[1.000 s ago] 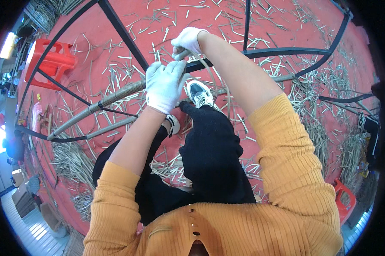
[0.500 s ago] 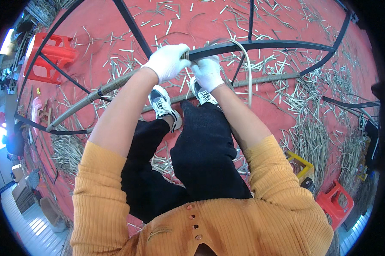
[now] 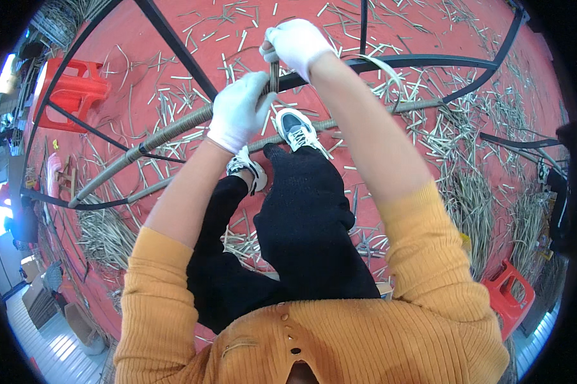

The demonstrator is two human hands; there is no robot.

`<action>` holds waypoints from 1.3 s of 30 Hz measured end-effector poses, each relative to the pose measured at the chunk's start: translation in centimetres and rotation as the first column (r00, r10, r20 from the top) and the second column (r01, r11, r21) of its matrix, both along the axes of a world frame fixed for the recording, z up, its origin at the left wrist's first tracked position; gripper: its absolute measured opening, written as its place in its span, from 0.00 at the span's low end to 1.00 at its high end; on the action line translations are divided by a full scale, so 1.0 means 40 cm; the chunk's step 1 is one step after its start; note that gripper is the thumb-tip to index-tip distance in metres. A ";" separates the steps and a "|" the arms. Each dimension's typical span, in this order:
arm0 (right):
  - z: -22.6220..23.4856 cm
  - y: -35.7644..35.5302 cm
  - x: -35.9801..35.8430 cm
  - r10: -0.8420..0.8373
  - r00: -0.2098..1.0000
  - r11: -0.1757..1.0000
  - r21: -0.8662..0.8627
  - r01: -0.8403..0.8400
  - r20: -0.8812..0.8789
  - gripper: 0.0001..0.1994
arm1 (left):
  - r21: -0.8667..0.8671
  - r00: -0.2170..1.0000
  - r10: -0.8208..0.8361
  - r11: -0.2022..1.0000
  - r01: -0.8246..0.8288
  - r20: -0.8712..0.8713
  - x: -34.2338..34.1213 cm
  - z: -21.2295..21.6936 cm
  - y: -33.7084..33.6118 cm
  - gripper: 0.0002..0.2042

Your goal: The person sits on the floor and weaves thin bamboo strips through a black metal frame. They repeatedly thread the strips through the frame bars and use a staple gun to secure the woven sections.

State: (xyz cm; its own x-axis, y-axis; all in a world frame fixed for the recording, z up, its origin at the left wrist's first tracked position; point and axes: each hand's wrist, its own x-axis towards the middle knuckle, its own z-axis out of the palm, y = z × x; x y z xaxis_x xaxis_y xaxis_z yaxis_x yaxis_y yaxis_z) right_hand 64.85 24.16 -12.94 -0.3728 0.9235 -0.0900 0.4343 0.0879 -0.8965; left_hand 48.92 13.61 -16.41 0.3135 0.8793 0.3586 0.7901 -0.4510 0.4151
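A curved black metal frame (image 3: 429, 61) spans in front of me, its left part wound tightly with greyish-brown woven-fibre strip (image 3: 173, 130). My left hand (image 3: 236, 114), in a white glove, is closed around the bar where the winding ends. Just beyond it, my right hand (image 3: 296, 48), also gloved, pinches a flat strip (image 3: 274, 78) that stands up taut from the bar. A pale loose length of strip (image 3: 387, 69) curls to the right of my right forearm. The fingertips of my right hand partly hide the strip's upper end.
Cut strip pieces litter the red floor (image 3: 237, 25). A second wrapped bar (image 3: 416, 105) crosses near my shoes (image 3: 295, 125). Red stools (image 3: 77, 89) stand at left and lower right (image 3: 511, 294). Bundles of long strips (image 3: 471, 205) lie at right, another heap (image 3: 106, 233) at left.
My right hand has risen from beneath the bar to above it, drawing the strip upward. My left hand has moved slightly down and back along the bar. The loose strip swung right.
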 end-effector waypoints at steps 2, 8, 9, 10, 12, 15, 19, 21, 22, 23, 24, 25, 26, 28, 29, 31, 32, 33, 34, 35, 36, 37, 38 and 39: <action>-0.053 0.082 -0.016 0.106 0.990 0.962 -0.261 -0.078 0.095 0.17 | 0.148 0.994 -0.033 0.988 0.049 -0.104 0.015 -0.008 -0.002 0.21; -0.125 0.127 -0.031 0.143 0.966 0.956 -0.284 -0.078 0.217 0.16 | -0.002 0.990 0.082 0.997 -0.083 -0.114 0.028 -0.003 0.035 0.16; -0.103 0.101 -0.026 0.025 0.921 0.998 -0.060 -0.002 0.388 0.16 | -0.075 0.988 0.097 0.991 -0.107 -0.122 0.027 0.000 0.041 0.16; -0.077 0.055 -0.013 -0.151 0.849 0.970 0.241 0.029 0.506 0.15 | -0.140 0.987 0.107 0.982 -0.124 -0.120 0.023 0.004 0.055 0.16; -0.023 -0.050 0.013 -0.369 0.878 0.699 0.714 0.046 0.305 0.13 | -0.309 0.987 0.102 0.941 -0.137 -0.127 0.009 0.011 0.089 0.18; -0.030 -0.253 0.053 -0.189 0.979 0.784 0.589 0.196 -0.074 0.12 | -0.471 0.994 -0.037 0.882 -0.015 -0.102 -0.014 0.021 0.150 0.18; -0.172 -0.271 0.020 -0.600 0.526 0.783 -0.578 0.230 -0.604 0.18 | -0.819 0.985 -0.073 0.547 0.172 0.158 -0.024 0.057 0.202 0.19; -0.235 -0.237 0.014 -0.409 0.578 0.891 -0.445 0.087 -0.706 0.15 | -0.837 0.988 -0.102 0.525 0.155 0.119 -0.019 0.078 0.191 0.19; -0.254 -0.233 0.035 -0.246 0.799 0.917 -0.398 0.009 -0.548 0.08 | -0.793 0.982 -0.163 0.584 0.175 0.096 -0.017 0.085 0.174 0.19; -0.267 -0.236 0.046 0.022 0.998 0.998 0.067 -0.018 -0.066 0.13 | -0.743 0.973 -0.220 0.639 0.199 0.072 -0.013 0.090 0.162 0.18; -0.269 -0.261 0.090 0.054 0.996 0.980 0.197 -0.037 -0.078 0.15 | -0.695 0.977 -0.212 0.705 0.144 -0.013 -0.015 0.091 0.141 0.18; -0.268 -0.325 0.129 0.092 0.995 0.949 0.304 -0.077 -0.035 0.17 | -0.722 0.983 -0.185 0.683 0.114 -0.020 -0.020 0.089 0.126 0.18; -0.262 -0.399 0.190 -0.056 0.981 0.998 -0.005 0.057 -0.185 0.18 | -0.669 0.979 -0.196 0.734 0.114 -0.049 -0.033 0.084 0.105 0.18; -0.255 -0.586 0.317 -0.164 0.962 0.956 -0.277 0.100 -0.217 0.24 | -0.574 0.986 -0.144 0.816 0.069 -0.086 -0.074 0.070 0.071 0.18; -0.259 -0.696 0.388 -0.214 0.965 0.919 -0.366 0.146 -0.153 0.26 | -0.508 0.987 -0.112 0.860 0.039 -0.113 -0.096 0.062 0.063 0.18; -0.292 -0.914 0.499 -0.471 0.877 0.670 -0.609 0.425 0.093 0.31 | -0.410 0.983 -0.012 0.910 -0.065 -0.183 -0.128 0.038 0.056 0.19; -0.320 -0.997 0.542 -0.516 0.850 0.605 -0.657 0.449 0.106 0.32 | -0.430 0.978 0.008 0.898 -0.098 -0.206 -0.138 0.028 0.064 0.19; -0.350 -1.060 0.575 -0.570 0.799 0.466 -0.727 0.505 0.190 0.33 | -0.427 0.982 0.019 0.899 -0.098 -0.187 -0.144 0.020 0.071 0.19; -0.383 -1.084 0.601 -0.483 0.843 0.547 -0.669 0.503 0.239 0.32 | -0.421 0.985 0.030 0.902 -0.099 -0.168 -0.149 0.014 0.081 0.19; -0.401 -1.093 0.603 -0.396 0.841 0.511 -0.672 0.536 0.369 0.32 | -0.433 0.988 0.025 0.897 -0.089 -0.151 -0.151 0.010 0.085 0.19; -0.420 -1.050 0.593 0.092 0.785 0.841 -0.470 0.269 0.613 0.27 | -0.448 0.991 0.007 0.892 -0.067 -0.133 -0.153 0.011 0.093 0.19; -0.417 -1.005 0.559 0.198 0.539 0.885 -0.386 0.261 0.819 0.20 | -0.479 0.992 0.007 0.875 -0.069 -0.129 -0.153 0.012 0.095 0.20; -0.404 -0.914 0.517 0.250 0.423 0.896 -0.374 0.240 0.871 0.18 | -0.492 0.992 -0.020 0.869 -0.045 -0.127 -0.152 0.017 0.096 0.20; -0.379 -0.825 0.453 -0.059 0.599 0.950 -0.139 0.279 0.799 0.16 | -0.507 0.991 -0.023 0.860 -0.047 -0.131 -0.152 0.023 0.093 0.21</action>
State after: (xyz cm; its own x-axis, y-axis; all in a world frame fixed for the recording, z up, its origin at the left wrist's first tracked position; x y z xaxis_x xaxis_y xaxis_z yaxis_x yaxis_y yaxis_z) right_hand 82.97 -8.83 -28.10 0.1025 0.8717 -0.4793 0.9575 -0.2170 -0.1899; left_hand 42.84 17.34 -15.50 0.3140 0.9319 -0.1818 0.8559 -0.1950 0.4789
